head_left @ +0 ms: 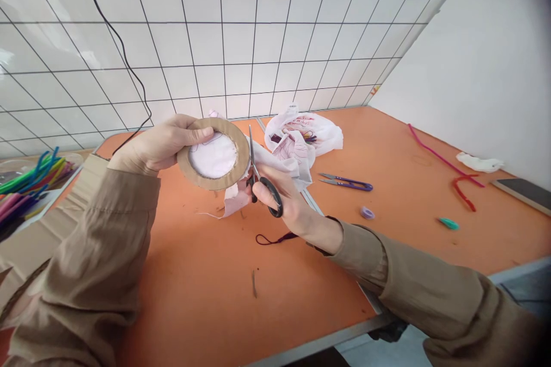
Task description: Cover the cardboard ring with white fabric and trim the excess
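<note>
My left hand (172, 140) grips a brown cardboard ring (205, 182) by its upper left edge, thumb on its face. White fabric (217, 157) with faint pinkish lines fills the ring's opening. Some of the cloth (236, 200) hangs out below the ring, its edge ragged. In my right hand (286, 198) are black-handled scissors (272, 198), fingers through the loops and blades pointing up beside the ring's right edge. Whether the blades touch the cloth I cannot tell. More white fabric (275, 160) spreads behind my right hand.
A white plastic bag (325, 132) lies at the back. Purple thread snips (346, 182), a lilac thread bundle (367, 213), a green one (449, 223), red pipe cleaners (462, 192) and a phone (523, 195) lie rightward. Cardboard (64, 206) and colourful pipe cleaners (32, 178) occupy the left.
</note>
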Motion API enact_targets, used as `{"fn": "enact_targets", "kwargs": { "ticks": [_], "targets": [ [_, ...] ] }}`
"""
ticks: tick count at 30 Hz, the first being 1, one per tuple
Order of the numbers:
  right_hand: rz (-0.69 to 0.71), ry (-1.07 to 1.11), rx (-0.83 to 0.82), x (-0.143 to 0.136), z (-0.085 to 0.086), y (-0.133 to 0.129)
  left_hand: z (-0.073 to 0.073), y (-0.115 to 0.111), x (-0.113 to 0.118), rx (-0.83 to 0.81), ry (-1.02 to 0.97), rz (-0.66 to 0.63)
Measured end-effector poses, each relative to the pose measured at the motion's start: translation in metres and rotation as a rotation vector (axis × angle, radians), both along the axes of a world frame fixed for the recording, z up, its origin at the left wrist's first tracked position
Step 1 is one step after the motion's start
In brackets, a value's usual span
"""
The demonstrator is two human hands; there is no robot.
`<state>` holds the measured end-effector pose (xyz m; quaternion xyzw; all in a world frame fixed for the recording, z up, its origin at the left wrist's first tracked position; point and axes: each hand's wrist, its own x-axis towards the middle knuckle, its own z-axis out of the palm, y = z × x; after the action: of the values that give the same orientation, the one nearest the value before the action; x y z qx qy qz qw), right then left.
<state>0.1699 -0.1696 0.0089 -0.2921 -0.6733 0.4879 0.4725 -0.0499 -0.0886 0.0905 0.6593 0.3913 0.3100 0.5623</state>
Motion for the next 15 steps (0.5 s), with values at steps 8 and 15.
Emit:
{"fn": "enact_targets", "kwargs": {
  "ticks": [8, 15],
  "targets": [
    [-0.051, -0.001, -0.023, -0.002, -0.001, -0.004, 0.002, -0.003, 0.000, 0.016, 0.047, 0.007],
    [-0.027, -0.007, -0.006, -0.003, 0.000, -0.005, 0.000, 0.001, -0.009, -0.002, 0.010, -0.019]
  ]
}}
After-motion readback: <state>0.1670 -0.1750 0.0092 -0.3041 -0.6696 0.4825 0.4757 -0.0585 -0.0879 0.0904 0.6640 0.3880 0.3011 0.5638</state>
